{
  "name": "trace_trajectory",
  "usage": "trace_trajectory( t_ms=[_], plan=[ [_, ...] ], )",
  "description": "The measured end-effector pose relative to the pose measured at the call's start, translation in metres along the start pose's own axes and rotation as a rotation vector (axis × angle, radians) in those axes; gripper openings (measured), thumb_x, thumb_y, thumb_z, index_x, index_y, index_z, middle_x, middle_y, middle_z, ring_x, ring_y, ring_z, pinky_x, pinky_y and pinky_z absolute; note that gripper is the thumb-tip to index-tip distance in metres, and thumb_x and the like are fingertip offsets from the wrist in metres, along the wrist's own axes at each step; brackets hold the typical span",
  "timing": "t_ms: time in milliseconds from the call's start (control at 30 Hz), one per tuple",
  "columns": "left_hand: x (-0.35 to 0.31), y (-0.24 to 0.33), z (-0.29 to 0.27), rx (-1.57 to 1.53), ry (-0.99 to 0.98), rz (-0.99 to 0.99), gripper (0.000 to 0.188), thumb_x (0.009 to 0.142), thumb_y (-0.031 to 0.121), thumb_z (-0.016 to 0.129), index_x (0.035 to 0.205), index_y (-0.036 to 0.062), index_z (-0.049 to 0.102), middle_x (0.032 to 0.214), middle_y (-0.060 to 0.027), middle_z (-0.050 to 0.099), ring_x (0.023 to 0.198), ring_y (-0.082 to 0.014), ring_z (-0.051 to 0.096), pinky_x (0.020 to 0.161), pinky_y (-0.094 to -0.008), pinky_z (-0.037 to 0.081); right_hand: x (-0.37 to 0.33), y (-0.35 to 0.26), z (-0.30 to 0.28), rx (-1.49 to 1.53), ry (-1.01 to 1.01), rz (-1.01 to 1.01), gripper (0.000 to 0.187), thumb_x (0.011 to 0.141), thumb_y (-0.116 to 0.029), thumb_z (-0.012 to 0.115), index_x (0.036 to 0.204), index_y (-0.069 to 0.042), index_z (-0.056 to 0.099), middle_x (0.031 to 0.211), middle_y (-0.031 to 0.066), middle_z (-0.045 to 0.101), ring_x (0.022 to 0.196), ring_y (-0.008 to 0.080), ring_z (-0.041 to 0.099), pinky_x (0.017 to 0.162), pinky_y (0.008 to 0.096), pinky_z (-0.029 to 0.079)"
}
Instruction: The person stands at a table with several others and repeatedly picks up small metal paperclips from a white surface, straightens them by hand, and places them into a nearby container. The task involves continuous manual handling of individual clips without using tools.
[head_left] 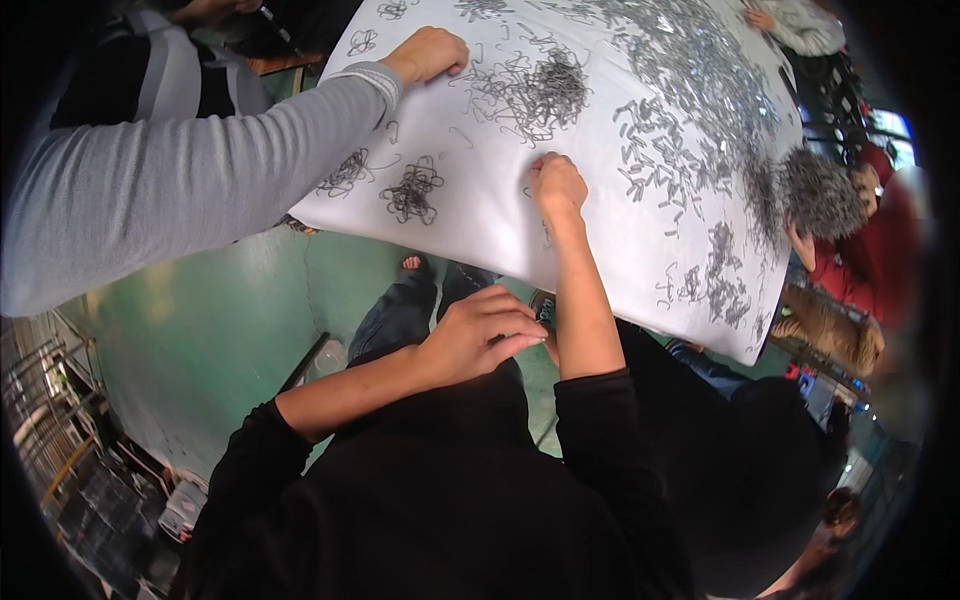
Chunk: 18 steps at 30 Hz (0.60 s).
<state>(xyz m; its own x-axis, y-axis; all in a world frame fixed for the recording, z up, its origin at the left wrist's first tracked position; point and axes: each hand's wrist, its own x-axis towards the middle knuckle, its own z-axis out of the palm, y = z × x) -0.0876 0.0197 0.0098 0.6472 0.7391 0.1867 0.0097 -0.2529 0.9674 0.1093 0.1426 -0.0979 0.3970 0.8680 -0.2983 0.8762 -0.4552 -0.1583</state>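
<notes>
Over the white table top, my right hand (560,190) is closed with its fingers curled down near the near edge. A thin wire piece shows beside its fingertips; whether it is gripped is hidden. My left hand (482,332) hangs lower, in front of my body short of the table, its thumb and fingers drawn together. What it holds, if anything, cannot be made out. Ahead of my right hand spreads a loose pile of bent dark wire hooks (555,88). A smaller heap of wire hooks (412,190) lies to the left, near the table edge.
Shiny metal clip-like pieces (690,70) cover the far right of the white table (480,215). Another person's grey sleeve (200,170) reaches in from the left, that hand (430,55) on the table. At right, someone in red handles a big bundle of wire pieces (822,192).
</notes>
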Motion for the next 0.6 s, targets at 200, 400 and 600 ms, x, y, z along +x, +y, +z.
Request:
trace_trajectory(
  t_ms=[200, 400, 600],
  plan=[
    [-0.003, 0.004, 0.003, -0.012, -0.051, 0.028, 0.012, 0.079, 0.007, 0.071, 0.091, 0.0069, 0.069, 0.085, -0.0058, 0.066, 0.076, -0.0242, 0.058, 0.081, -0.0336, 0.048, -0.025, 0.029, -0.001, 0.424, 0.216, 0.044, 0.008, 0.082, -0.01, 0.06, 0.088, -0.009, 0.066, 0.098, 0.0097, 0.062, 0.09, 0.0293, 0.063, 0.076, 0.0413, 0.051],
    [-0.01, 0.001, 0.006, -0.019, -0.061, 0.076, 0.01, 0.08, 0.006, 0.07, 0.09, 0.0064, 0.069, 0.084, -0.0061, 0.066, 0.075, -0.0239, 0.058, 0.082, -0.0344, 0.047, -0.021, 0.034, -0.002, 0.12, 0.119, -0.303, 0.007, 0.083, -0.011, 0.061, 0.087, -0.008, 0.066, 0.098, 0.0113, 0.06, 0.094, 0.0296, 0.061, 0.078, 0.0417, 0.05],
    [-0.01, 0.004, 0.013, 0.016, -0.088, 0.095, 0.009, 0.079, 0.005, 0.069, 0.088, 0.0058, 0.069, 0.083, -0.0056, 0.066, 0.077, -0.022, 0.058, 0.071, -0.0323, 0.048, -0.057, 0.04, -0.026, 0.537, 0.187, -0.159, 0.011, 0.085, -0.01, 0.062, 0.094, -0.003, 0.061, 0.091, 0.0131, 0.064, 0.079, 0.0253, 0.063, 0.069, 0.0356, 0.05]
  ],
)
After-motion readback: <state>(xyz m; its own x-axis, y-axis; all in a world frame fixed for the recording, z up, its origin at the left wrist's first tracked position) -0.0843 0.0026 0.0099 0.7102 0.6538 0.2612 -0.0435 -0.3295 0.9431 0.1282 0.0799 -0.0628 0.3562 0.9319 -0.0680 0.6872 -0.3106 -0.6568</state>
